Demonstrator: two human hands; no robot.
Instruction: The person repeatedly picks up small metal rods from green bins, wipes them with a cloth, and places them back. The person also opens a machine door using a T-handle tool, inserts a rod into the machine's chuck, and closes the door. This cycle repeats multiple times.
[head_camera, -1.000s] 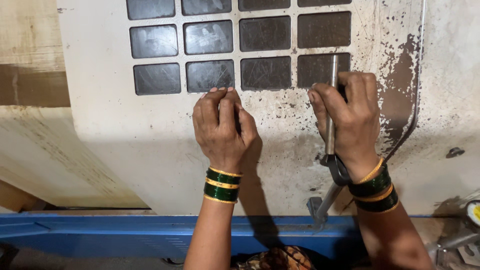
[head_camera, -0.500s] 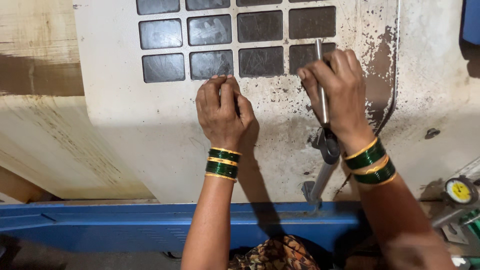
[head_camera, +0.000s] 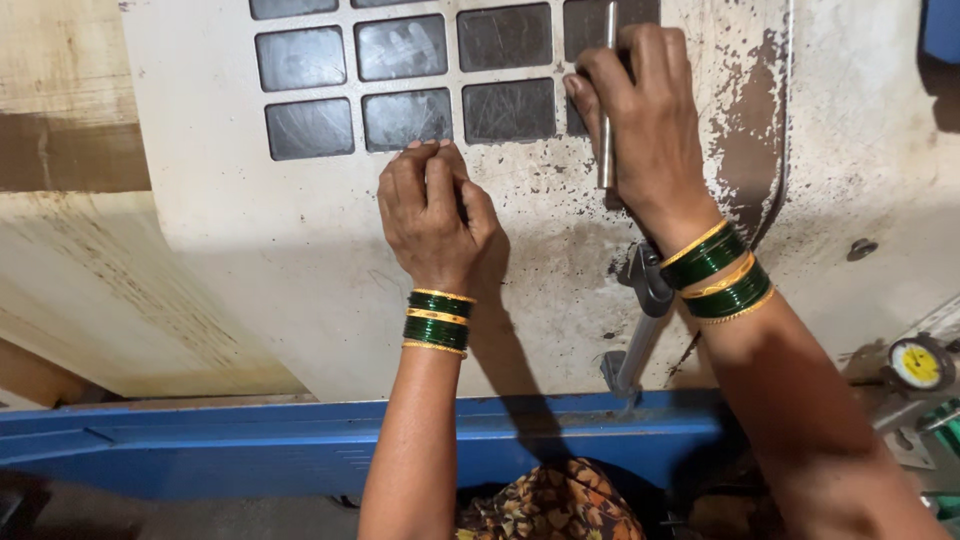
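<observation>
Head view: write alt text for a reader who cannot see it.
A right hand grips a slim metal rod against a worn white panel, while the left hand presses just below a grid of dark square keys. Both wrists wear green-and-gold bangles.

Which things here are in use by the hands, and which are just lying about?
In use:
- left hand resting on the worn white machine panel
- right hand gripping the thin metal rod
- grid of dark square buttons

Lying about:
- yellow-faced round dial gauge
- blue metal ledge
</observation>
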